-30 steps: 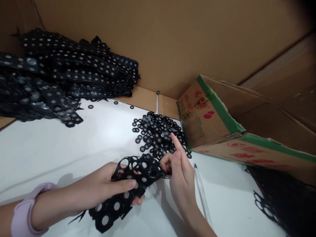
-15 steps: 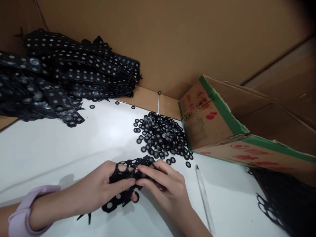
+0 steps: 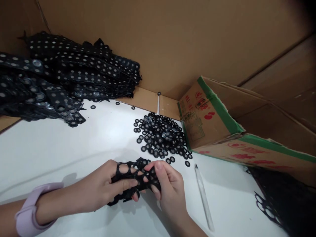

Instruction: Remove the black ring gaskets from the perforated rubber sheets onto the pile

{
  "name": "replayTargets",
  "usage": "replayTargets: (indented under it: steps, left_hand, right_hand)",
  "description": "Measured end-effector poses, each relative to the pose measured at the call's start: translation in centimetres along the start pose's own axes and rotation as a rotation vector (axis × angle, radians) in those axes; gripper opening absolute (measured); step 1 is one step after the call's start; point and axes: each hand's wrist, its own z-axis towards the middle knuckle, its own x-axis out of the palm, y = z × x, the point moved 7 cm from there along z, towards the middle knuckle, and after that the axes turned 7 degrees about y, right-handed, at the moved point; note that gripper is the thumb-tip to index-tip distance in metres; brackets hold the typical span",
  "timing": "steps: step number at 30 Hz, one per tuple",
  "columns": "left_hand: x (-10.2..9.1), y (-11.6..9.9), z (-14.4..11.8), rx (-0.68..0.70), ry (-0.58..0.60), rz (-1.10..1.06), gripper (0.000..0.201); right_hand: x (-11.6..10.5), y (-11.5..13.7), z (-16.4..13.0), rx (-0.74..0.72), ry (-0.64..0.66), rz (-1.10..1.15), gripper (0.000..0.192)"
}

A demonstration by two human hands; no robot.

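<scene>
At the far left a stack of punched black sheets (image 3: 61, 79) lies against the cardboard wall (image 3: 172, 39), spilling onto the white table (image 3: 49, 148). Nearer me, my left wrist wears a pale lilac band (image 3: 29, 210).

My left hand (image 3: 103, 187) is curled about the left end of a black punched strip (image 3: 135, 179). The thumb lies along its near edge and the fingers are tucked beneath, so the hand is closed on it, not flat. The strip is full of round empty holes and sits bunched between my two hands, low over the table near its front edge. Its long axis runs roughly left to right, with the left end dipping toward me and the right end a little higher.

My right hand (image 3: 168, 187) grips the strip's right end. Its fingers are bent over the top and the thumb is pressed against the strip, clenched rather than open.

Just beyond the hands lies a heap of small black rings (image 3: 160, 135). To the right of my right hand a slim white stick (image 3: 203, 197) rests on the table, pointing away from me. Further right stands a cardboard box with green edging (image 3: 217, 121), and dark punched scrap (image 3: 278, 200) fills the right corner.
</scene>
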Motion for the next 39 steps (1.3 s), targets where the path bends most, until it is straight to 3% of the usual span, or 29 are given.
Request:
replayTargets:
  steps: [2,6,13,16,18,21,23,25,28,34,37,39]
  left_hand:
    - [0.1,0.1,0.0,0.010,0.002,0.005,0.030]
    - [0.5,0.5,-0.1,-0.005,0.028,-0.088,0.026]
    - [1.5,-0.3,-1.2,0.019,0.260,-0.417,0.034]
    - [1.2,-0.6,-1.3,0.062,0.263,-0.417,0.034]
    - [0.8,-0.3,-1.0,0.072,0.202,-0.373,0.035]
    - [0.1,0.5,-0.3,0.010,0.072,-0.330,0.033]
    - [-0.3,1.0,0.0,-0.031,-0.007,-0.296,0.029]
    - [-0.5,1.1,0.1,-0.052,-0.051,-0.292,0.026]
    - [-0.7,1.1,-0.1,-0.094,-0.082,-0.334,0.023]
    - [-0.7,0.7,-0.3,-0.101,-0.050,-0.409,0.017]
    - [-0.9,0.9,-0.1,-0.087,-0.038,-0.357,0.016]
    - [-1.0,1.0,0.0,-0.060,-0.036,-0.286,0.017]
  right_hand:
    - [-1.1,0.2,0.1,-0.008,-0.107,0.038,0.045]
    - [-4.8,2.5,0.4,-0.182,-0.411,-0.080,0.047]
    - [-5.7,2.8,2.4,-0.054,-0.166,-0.362,0.044]
    - [-6.5,3.0,2.8,-0.063,-0.145,-0.590,0.047]
    - [-6.6,4.4,2.3,-0.208,-0.208,-0.844,0.039]
    - [-4.5,7.3,-0.3,-0.612,-0.332,-1.140,0.022]
    - [-2.2,8.2,-2.3,-0.852,-0.263,-1.173,0.035]
    - [0.1,7.7,-3.3,-0.919,-0.048,-1.189,0.046]
    - [1.7,6.5,-3.6,-0.892,0.154,-1.188,0.045]
    - [1.7,5.9,-2.5,-0.785,0.214,-1.170,0.034]
    - [2.0,5.5,-2.3,-0.705,0.302,-1.082,0.028]
    - [1.9,5.3,-2.0,-0.662,0.283,-1.042,0.022]
